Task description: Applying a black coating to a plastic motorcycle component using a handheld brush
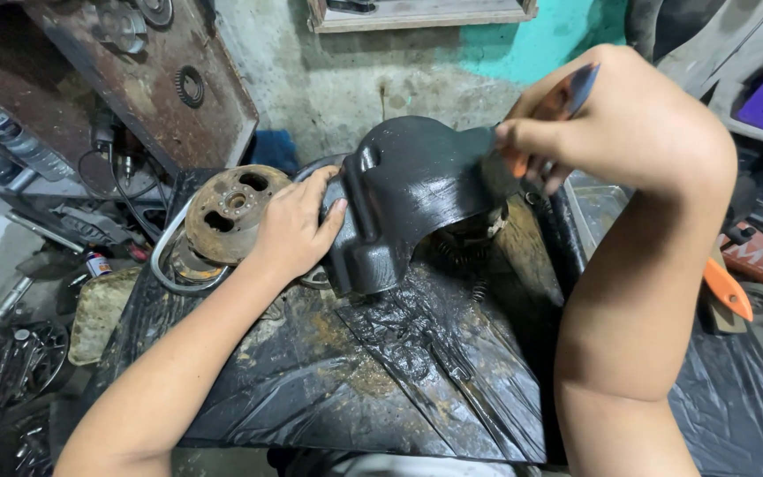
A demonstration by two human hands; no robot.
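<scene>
Head view, looking down on the table (311, 389). Its top is covered in crumpled black plastic sheet, glossy with oil and streaked with brown, rust-coloured grime.

Centre of the table: a black cover (404, 199), moulded, curved like a shroud, with a raised rib down its left side and a flared upper edge. Surface smooth and wet-looking, shiny. It stands tilted over a greasy metal assembly; coil springs (461, 256) show just beneath its lower edge.

Left hand (295, 228): fingers spread, palm down, pressed flat against the cover's left flank, with the thumb lying over the rib. It touches the cover but does not wrap it.

Right hand (615, 119): fingers curled together, pinching a slim tool (576, 88) with a blue-grey upper end and an orange part showing near the fingertips. The fingertips meet the cover's upper right edge. What the tool's working end looks like cannot be told; it is hidden by the hand.

Just left of the left hand: a rusty round disc (231, 212), pitted, with oval cut-outs around a central hub, resting on a bent metal ring (165, 256).

Far left: a clutter of tools and a plastic bottle (11, 137). Right edge: an orange-handled tool (728, 287) lying on the plastic sheet, well apart from both hands. Background wall rough grey plaster with a turquoise patch.
</scene>
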